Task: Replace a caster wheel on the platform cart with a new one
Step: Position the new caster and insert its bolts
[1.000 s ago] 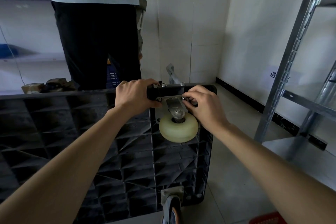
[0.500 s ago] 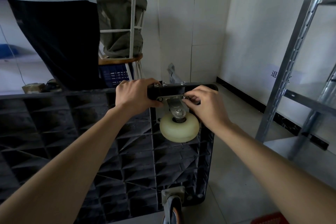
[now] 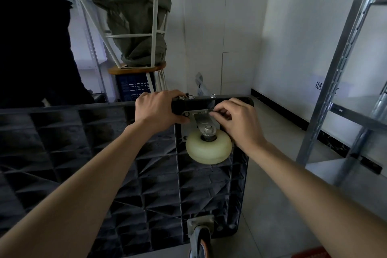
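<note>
- Platform cart (image 3: 83,153): stands tipped on edge so that its ribbed black underside faces the camera and fills the lower left and centre of the frame; this posture likely serves to bring the wheel mounts within reach.
- New caster wheel (image 3: 208,148): cream-coloured, at the upper right corner of the underside, near the centre of the frame. Its metal mounting plate (image 3: 199,112) lies flat against the cart's corner pad, with the fork and axle nut pointing toward the viewer.
- Left hand (image 3: 156,111): the fingers curl over the cart's top edge, with the thumb reaching toward the left end of the plate. The grip apparently steadies the upright deck and keeps the plate from shifting.
- Right hand (image 3: 236,119): thumb and forefinger pinch together at the right end of the plate, where a fastener would sit. The pinched object is too small to identify; a bolt or nut being started by hand is the probable reading.
- Bolt ends (image 3: 213,95): several stand along the cart's top edge above the plate, which suggests the fixings pass through the deck.
- Old-style caster (image 3: 200,236): grey, at the lower corner of the underside, bottom centre of the frame, mounted and untouched.
- Surroundings: a stool (image 3: 137,68) carrying a green bag in the upper centre; metal shelving (image 3: 335,81) along the right edge.
- Stage of work: the wheel appears seated but not yet fully fastened.
</note>
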